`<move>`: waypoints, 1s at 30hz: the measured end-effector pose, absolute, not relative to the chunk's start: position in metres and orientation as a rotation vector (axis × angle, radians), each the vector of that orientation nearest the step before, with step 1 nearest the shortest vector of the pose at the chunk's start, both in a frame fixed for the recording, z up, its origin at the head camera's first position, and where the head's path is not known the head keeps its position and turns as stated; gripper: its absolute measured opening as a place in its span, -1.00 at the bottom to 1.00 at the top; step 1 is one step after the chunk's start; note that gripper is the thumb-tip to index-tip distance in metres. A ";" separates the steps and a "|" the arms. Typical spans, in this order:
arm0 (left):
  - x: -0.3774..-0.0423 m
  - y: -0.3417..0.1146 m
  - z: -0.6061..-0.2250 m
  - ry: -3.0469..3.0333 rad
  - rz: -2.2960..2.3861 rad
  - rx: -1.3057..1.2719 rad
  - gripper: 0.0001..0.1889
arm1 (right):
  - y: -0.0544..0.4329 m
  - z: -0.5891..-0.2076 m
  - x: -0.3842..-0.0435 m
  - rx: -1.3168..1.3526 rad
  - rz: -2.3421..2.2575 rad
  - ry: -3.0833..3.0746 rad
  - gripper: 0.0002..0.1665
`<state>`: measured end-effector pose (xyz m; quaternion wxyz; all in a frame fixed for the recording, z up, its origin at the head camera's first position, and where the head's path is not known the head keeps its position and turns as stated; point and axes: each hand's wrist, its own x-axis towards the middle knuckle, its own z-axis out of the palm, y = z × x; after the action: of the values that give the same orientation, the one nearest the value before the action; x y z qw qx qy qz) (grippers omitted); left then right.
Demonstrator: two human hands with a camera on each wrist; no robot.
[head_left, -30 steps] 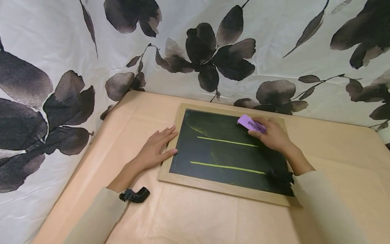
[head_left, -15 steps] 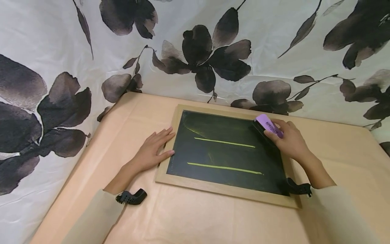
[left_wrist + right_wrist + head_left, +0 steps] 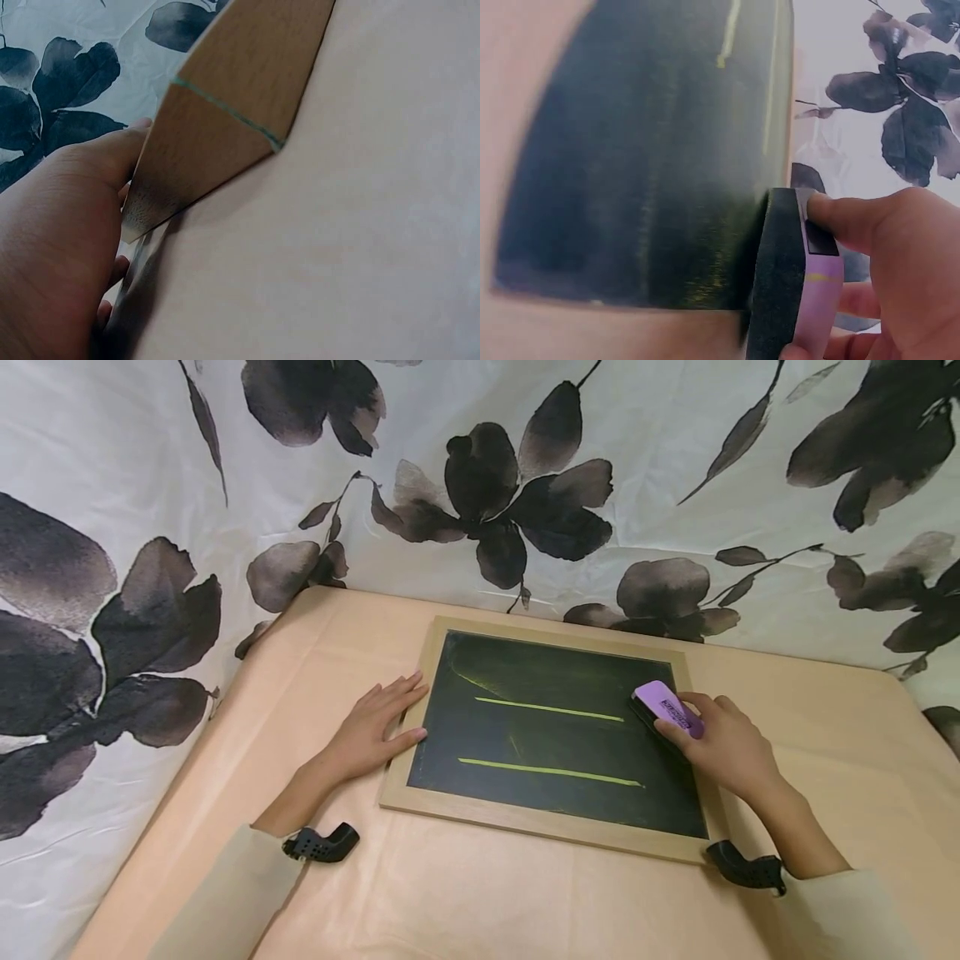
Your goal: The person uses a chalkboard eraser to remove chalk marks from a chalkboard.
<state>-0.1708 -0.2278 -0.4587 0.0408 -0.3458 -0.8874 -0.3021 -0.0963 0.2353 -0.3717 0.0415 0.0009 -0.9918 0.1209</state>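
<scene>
A chalkboard (image 3: 555,752) in a light wooden frame lies on the table, with two yellow chalk lines (image 3: 551,771) across it. My right hand (image 3: 731,747) grips a purple chalkboard eraser (image 3: 667,706) between thumb and fingers, over the right part of the board. In the right wrist view the black felt side of the eraser (image 3: 780,277) faces the board, and yellow chalk dust (image 3: 705,277) shows beside it. My left hand (image 3: 371,727) rests with straight fingers at the left side of the frame. The wooden frame (image 3: 217,120) looms large in the left wrist view, next to that hand.
A peach-coloured cover (image 3: 480,893) spreads over the table. Behind and to the left hangs a white cloth (image 3: 420,410) with dark flowers. Each wrist wears a black camera mount, like the left one (image 3: 322,843). Faint yellow smears (image 3: 480,681) mark the board's upper left.
My right hand has moved the eraser rightward along the upper board, then down and slightly right, toward me. The left hand stays at the frame; the head view has shifted slightly.
</scene>
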 end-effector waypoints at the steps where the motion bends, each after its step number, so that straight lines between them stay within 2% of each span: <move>1: -0.171 -0.227 -0.459 -2.719 -0.924 -1.056 -0.30 | 0.235 -0.373 -0.096 0.004 0.366 -3.039 -0.16; 12: -0.172 -0.223 -0.463 -2.720 -0.910 -1.042 -0.30 | 0.228 -0.382 -0.110 0.059 0.394 -3.004 -0.14; 30: -0.175 -0.218 -0.465 -2.720 -0.911 -1.013 -0.29 | 0.211 -0.386 -0.143 0.135 0.441 -2.915 -0.22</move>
<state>-0.1751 -0.2176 -0.4646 0.0495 -0.3325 -0.8930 -0.2991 -0.1434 0.2109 -0.3864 0.0950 0.0456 -0.9832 0.1488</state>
